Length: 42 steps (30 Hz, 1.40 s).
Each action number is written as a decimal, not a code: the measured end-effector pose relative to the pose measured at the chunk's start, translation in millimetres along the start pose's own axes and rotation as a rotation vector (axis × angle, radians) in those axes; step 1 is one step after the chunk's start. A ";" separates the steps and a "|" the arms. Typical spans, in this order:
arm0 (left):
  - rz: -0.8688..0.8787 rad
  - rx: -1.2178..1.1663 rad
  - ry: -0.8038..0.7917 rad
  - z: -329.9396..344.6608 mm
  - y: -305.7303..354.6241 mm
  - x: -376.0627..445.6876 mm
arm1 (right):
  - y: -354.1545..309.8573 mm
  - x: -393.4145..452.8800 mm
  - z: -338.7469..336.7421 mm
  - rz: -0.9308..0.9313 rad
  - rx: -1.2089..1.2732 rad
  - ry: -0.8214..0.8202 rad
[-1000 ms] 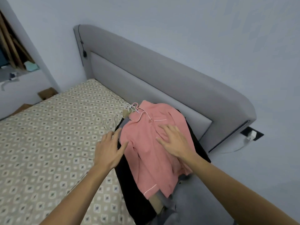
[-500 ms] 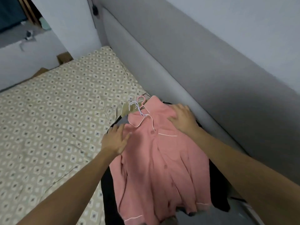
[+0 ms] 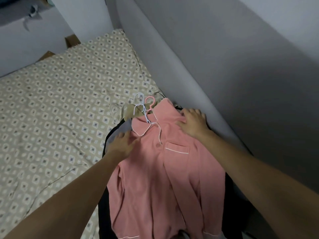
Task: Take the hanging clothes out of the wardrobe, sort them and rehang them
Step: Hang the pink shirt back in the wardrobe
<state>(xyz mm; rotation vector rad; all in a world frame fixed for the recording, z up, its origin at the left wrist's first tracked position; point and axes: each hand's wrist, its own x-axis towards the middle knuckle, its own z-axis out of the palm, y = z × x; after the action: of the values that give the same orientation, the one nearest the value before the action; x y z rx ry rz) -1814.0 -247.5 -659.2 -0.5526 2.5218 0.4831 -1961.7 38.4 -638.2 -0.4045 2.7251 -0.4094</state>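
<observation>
Patterned bedding (image 3: 60,109) fills the left of my head view, with the grey padded headboard (image 3: 198,75) running down the right, and the pile of clothes lies on the bed right against that headboard. On top is the pink pyjama shirt (image 3: 160,169), front up, its collar toward the bunched hanger hooks (image 3: 145,107); dark garments (image 3: 107,204) show beneath its edges. Compared with a second ago, my right hand (image 3: 193,125) has slid from the chest up to the shirt's shoulder by the headboard, and my left hand (image 3: 120,145) has come in from the pile's edge onto the other shoulder. Both hands lie flat, fingers fairly straight, pressing the cloth and gripping nothing. I have also leaned in, so the pile looks nearer. I judge I am smoothing and squaring the top shirt, so sorting is under way and rehanging is not yet begun.
</observation>
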 end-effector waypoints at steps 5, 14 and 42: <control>0.046 -0.158 0.084 -2.7 -6.1 -6.4 | -5.5 -11.6 -7.0 -0.020 0.179 0.073; 0.297 -0.491 0.136 -37.0 -14.3 -66.2 | -30.8 -92.6 -52.0 0.058 0.454 0.223; 1.495 -0.203 0.219 -158.8 69.3 -398.2 | -146.1 -609.5 -170.0 0.327 0.539 0.454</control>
<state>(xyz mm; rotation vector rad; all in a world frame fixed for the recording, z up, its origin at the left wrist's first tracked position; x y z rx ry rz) -1596.5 -142.9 -298.2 1.4262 2.6504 1.1871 -1447.7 142.2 -255.0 0.3109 2.8544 -1.2169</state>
